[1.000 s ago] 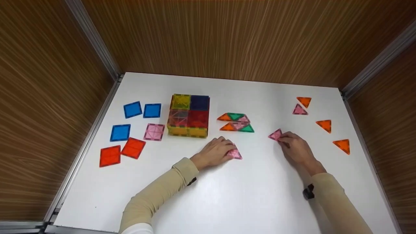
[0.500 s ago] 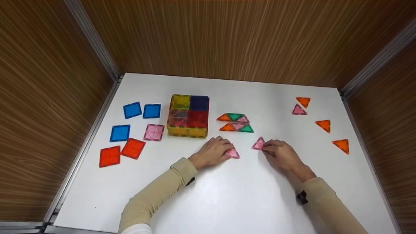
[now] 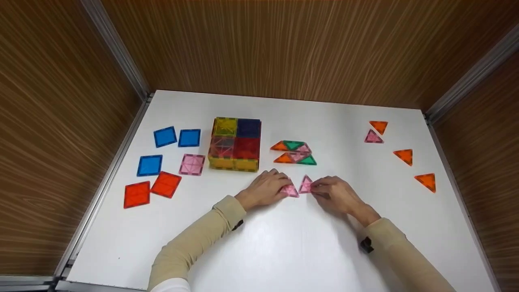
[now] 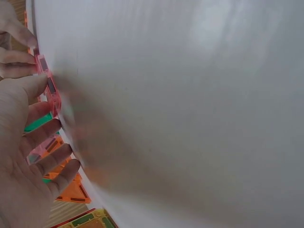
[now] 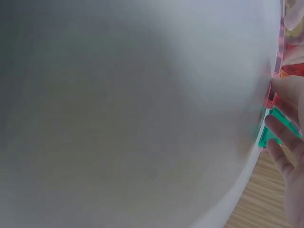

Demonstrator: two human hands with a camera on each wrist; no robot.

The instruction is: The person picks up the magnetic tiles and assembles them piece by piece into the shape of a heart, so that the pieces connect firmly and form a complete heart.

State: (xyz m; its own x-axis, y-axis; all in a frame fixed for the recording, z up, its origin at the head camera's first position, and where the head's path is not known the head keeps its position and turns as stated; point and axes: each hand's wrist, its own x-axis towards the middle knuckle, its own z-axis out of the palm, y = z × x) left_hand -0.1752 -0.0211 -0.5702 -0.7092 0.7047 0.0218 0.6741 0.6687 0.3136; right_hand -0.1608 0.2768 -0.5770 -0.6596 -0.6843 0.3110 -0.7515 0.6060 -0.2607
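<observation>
One pink triangle (image 3: 305,185) | pinched by right hand (image 3: 337,196) | left hand (image 3: 265,188) near

The block (image 3: 248,148) is flanked on the table (image 3: 259,255) by 6 squares (image 3: 192,164), left, and 2 triangle rows (image 3: 298,157), 1 behind the other, right. Farther right, 4 loose triangles (image 3: 404,156) are spread. Before the rows, the left triangle (image 3: 290,190), in the left hand (image 3: 265,188), is held just beside the right triangle (image 3: 305,186), in the right hand (image 3: 335,194).

Block (image 3: 234,147), 1. Left of it: blue squares (image 3: 149,165), 3; red squares (image 3: 137,194), 2; pink square (image 3: 192,164), 1. Right of it: orange triangles (image 3: 427,182), 5; pink triangles (image 3: 373,137), 5; green triangles (image 3: 294,144), 2.
</observation>
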